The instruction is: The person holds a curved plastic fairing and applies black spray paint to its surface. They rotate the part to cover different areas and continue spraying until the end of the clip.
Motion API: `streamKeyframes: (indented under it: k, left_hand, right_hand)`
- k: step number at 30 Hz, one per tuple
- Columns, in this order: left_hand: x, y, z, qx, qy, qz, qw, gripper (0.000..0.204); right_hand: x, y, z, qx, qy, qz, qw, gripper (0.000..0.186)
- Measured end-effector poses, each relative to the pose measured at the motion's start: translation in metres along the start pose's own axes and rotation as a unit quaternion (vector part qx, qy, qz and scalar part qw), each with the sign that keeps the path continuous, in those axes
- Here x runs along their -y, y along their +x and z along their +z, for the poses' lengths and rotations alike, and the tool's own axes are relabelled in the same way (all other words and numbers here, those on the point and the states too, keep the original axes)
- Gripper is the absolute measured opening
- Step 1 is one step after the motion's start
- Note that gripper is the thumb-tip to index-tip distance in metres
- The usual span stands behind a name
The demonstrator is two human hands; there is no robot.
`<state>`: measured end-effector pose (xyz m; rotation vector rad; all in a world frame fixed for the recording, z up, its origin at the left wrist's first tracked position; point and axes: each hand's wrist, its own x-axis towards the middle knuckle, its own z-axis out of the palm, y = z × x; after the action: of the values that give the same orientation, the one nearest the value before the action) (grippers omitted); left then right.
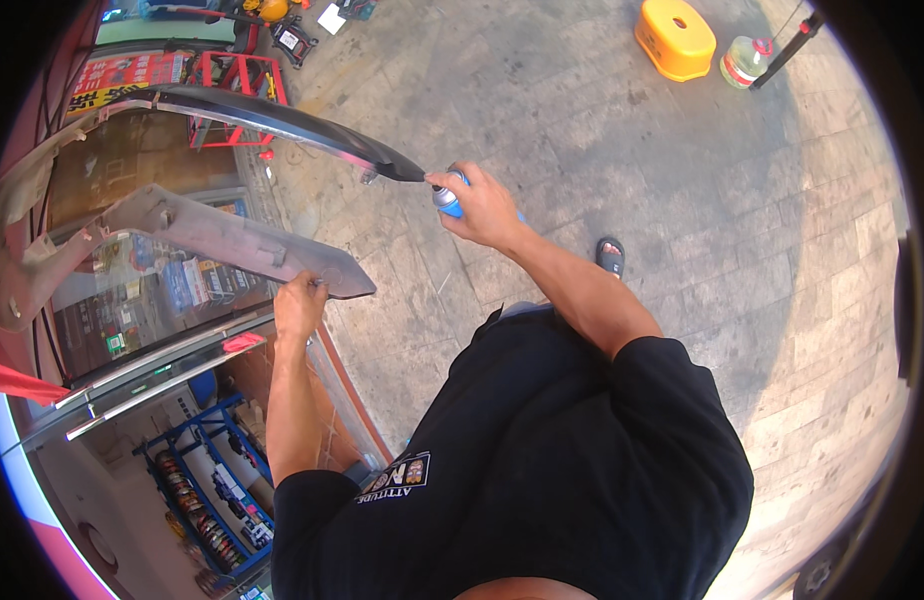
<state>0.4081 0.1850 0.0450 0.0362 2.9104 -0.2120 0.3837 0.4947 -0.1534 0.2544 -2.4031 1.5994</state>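
My right hand (485,212) is wrapped round a blue and silver spray can (448,192), with a finger over its top. The can is beside the pointed far tip of a large curved vehicle body panel, which looks like a bumper. Its far arm (282,118) is glossy black, while the near arm (232,238) shows a dull grey-purple face. At the lower edge of this near arm, close to its tip, my left hand (300,305) grips the panel. Whether spray is coming from the can, I cannot tell.
Behind the panel stand a red metal frame (267,82) and a glass front (132,290). A blue shelf rack (217,480) with goods shows at lower left. Across the paved floor are a yellow stool (672,35), a clear jug (745,62) and a black pole (788,50).
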Motion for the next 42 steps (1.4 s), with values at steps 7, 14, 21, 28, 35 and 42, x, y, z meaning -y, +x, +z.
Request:
streamKeyframes:
  k: [7,14,21,28,35,42]
  left_hand:
    - [0.003,0.003,0.001,0.003,0.003,-0.001,1.0,0.025]
    - [0.0,0.006,0.0,0.006,-0.001,-0.006,1.0,0.026]
    - [-0.001,0.005,-0.001,0.002,0.0,0.0,1.0,0.025]
    - [-0.001,0.004,-0.001,0.006,0.0,-0.009,1.0,0.025]
    - [-0.008,0.002,-0.002,0.005,0.0,-0.018,1.0,0.027]
    - [-0.003,0.002,0.001,0.009,-0.016,-0.028,0.999,0.025]
  right_hand:
    - [-0.018,-0.007,-0.002,0.049,-0.035,0.072,0.996,0.064]
    - [-0.021,-0.013,0.001,0.05,-0.017,0.044,0.998,0.066]
    - [-0.025,-0.015,0.002,0.04,-0.038,0.036,0.998,0.066]
    - [-0.029,-0.018,0.007,0.052,-0.04,0.043,0.997,0.066]
    - [0.001,0.005,0.005,0.028,0.006,-0.007,1.0,0.066]
    - [0.039,0.05,0.006,0.003,0.037,-0.044,0.998,0.069]
